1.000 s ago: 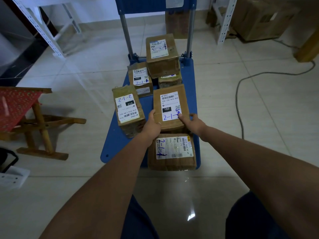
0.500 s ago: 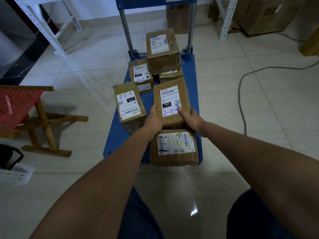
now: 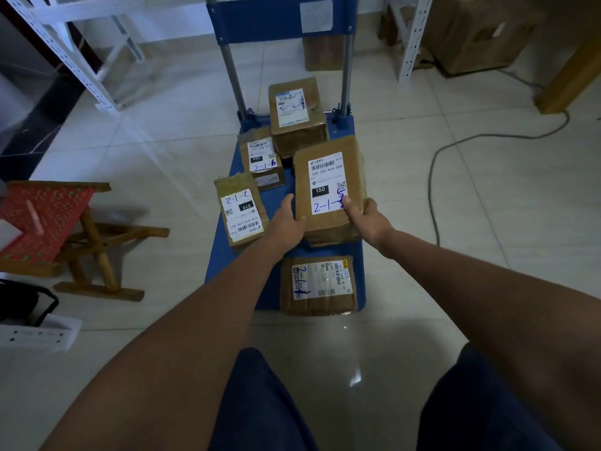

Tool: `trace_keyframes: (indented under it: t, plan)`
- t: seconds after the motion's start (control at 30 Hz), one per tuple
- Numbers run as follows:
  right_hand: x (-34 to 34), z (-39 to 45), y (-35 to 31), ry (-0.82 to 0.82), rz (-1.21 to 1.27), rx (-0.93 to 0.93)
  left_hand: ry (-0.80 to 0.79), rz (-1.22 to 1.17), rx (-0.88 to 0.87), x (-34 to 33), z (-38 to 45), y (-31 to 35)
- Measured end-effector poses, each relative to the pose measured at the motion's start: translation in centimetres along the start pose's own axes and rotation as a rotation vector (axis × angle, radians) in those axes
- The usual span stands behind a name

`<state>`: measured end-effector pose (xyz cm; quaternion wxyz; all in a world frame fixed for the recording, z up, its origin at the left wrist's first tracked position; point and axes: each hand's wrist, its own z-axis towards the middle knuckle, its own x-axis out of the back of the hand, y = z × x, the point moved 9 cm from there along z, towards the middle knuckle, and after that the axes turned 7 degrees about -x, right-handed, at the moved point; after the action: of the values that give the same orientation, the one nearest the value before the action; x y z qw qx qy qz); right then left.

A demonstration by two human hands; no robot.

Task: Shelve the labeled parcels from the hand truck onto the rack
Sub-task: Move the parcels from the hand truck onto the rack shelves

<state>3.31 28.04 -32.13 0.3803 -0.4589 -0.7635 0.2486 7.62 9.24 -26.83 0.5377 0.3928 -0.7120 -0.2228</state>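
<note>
A blue hand truck (image 3: 276, 203) stands on the tiled floor with several brown labeled parcels on its deck. I hold the parcel marked 150 (image 3: 328, 187) by its near end, raised off the deck. My left hand (image 3: 287, 222) grips its left corner and my right hand (image 3: 366, 219) grips its right corner, thumb on the label. Another parcel (image 3: 317, 284) lies at the deck's near edge, one marked 010 (image 3: 240, 209) at the left, and two more (image 3: 297, 115) near the handle posts. White rack uprights (image 3: 65, 56) stand at the far left.
A wooden stool with a red seat (image 3: 48, 219) stands left of the truck. A grey cable (image 3: 435, 177) curves over the floor at the right. A second white rack post (image 3: 411, 37) and large cartons (image 3: 478, 30) are at the far right. My knees fill the bottom.
Both hands have lifted the parcel marked 150 off the stack; its near end now rises above the deck, and the parcel beneath my hands is uncovered.
</note>
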Motion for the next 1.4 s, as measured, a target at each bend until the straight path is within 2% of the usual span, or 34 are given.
trace_keyframes:
  t: [0.3,0.53,0.83,1.13,1.23,1.4]
  plan:
    - [5.0,-12.2,-9.3,0.000,-0.101,-0.110,-0.071,0.127,0.007,9.2,-6.9,9.3]
    - [8.1,-22.2,-20.9,-0.003,-0.140,-0.097,-0.048,0.171,-0.060,20.4,-12.6,19.0]
    - [9.0,-34.1,-35.1,-0.014,-0.105,-0.044,-0.017,0.437,-0.138,34.7,-20.5,29.5]
    - [6.9,-41.9,-44.1,-0.106,-0.113,0.131,0.130,0.331,-0.092,45.2,-27.6,32.3]
    - [5.9,-44.0,-45.6,-0.171,-0.113,0.170,0.204,0.313,-0.033,47.8,-30.6,31.7]
    - [3.4,-46.9,-46.6,-0.276,-0.251,0.242,0.334,0.267,0.059,50.2,-35.7,30.1]
